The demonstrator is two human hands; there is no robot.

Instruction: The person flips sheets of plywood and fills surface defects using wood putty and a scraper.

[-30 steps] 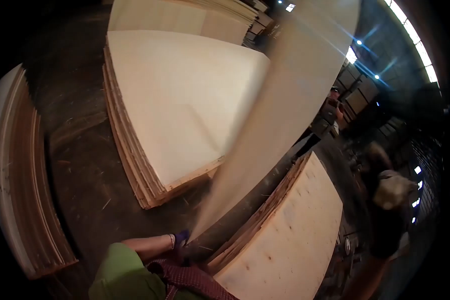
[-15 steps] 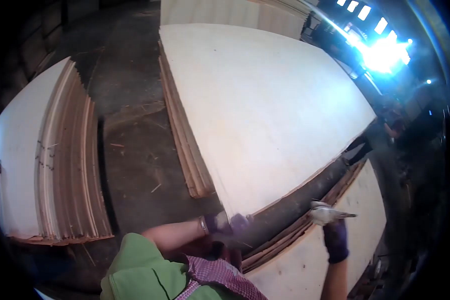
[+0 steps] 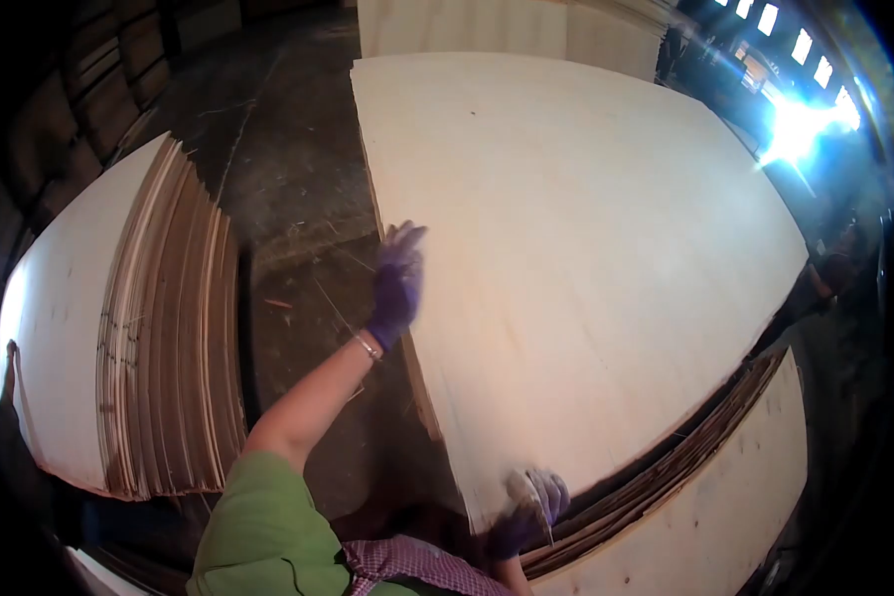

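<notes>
A large pale wood sheet [image 3: 586, 238] lies on a stack across the middle. My left hand [image 3: 397, 286], in a purple glove, reaches over its left edge with the fingers stretched out and nothing held. At the sheet's near corner, my right hand [image 3: 528, 512], also gloved in purple, is closed around a whitish object [image 3: 545, 497] with a thin pointed end. Whether that hand touches the sheet is not clear.
On the left stands a stack of sheets [image 3: 174, 348] with layered edges. Another stack [image 3: 690, 507] lies at the lower right. More sheets [image 3: 507, 30] are behind the large one. A person [image 3: 832, 273] is at the far right, near a bright light. Debris dots the dark floor [image 3: 293, 248].
My left hand has left the near corner and moved up along the sheet's left edge, opening. My right hand, with the whitish object, has moved left from above the right stack to the near corner.
</notes>
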